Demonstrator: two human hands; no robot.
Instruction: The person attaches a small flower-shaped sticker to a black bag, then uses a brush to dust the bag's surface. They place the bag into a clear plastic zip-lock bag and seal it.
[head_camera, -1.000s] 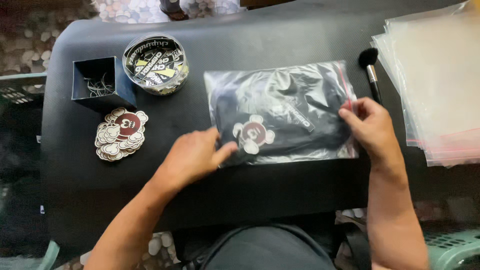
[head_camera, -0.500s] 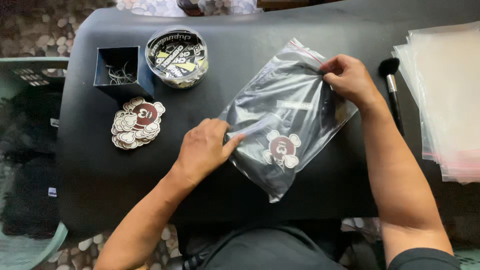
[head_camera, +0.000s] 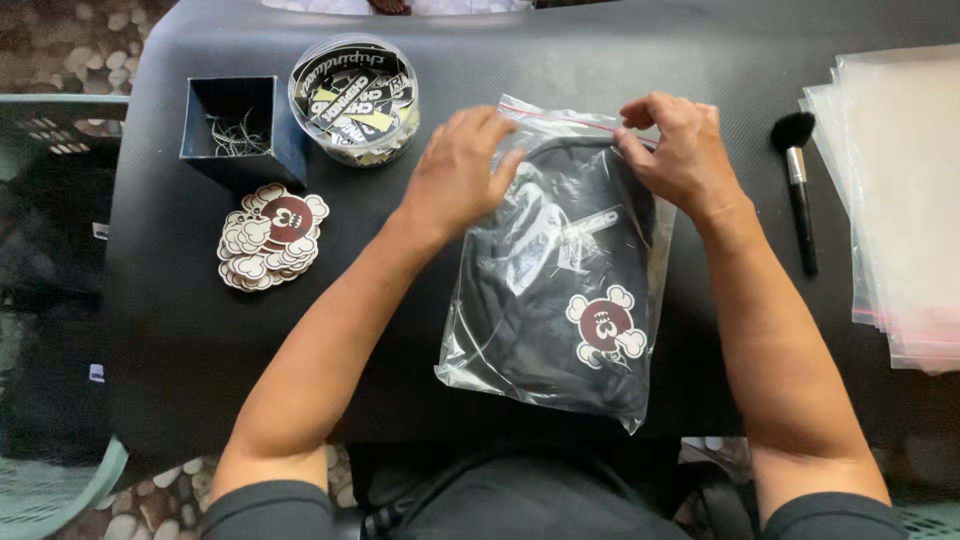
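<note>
Both hands at the far, zip-strip end of a clear plastic bag holding a dark folded garment.

The clear zip bag (head_camera: 560, 300) lay lengthwise on the black surface (head_camera: 170, 340), its red-lined mouth at the far end. The left hand (head_camera: 455, 175) had its grip pressed down over the bag's far left corner; the right hand (head_camera: 675, 150) pinched the far right edge between fingers and thumb. To seal it well, I judged the garment should sit clear below the strip, trapped air be pressed out toward the mouth, and the strip be run evenly from one corner to the other. Left of the bag sat a stack of flower-shaped card tags (head_camera: 270, 240); a black-bristled brush (head_camera: 798, 185) lay to the right.
</note>
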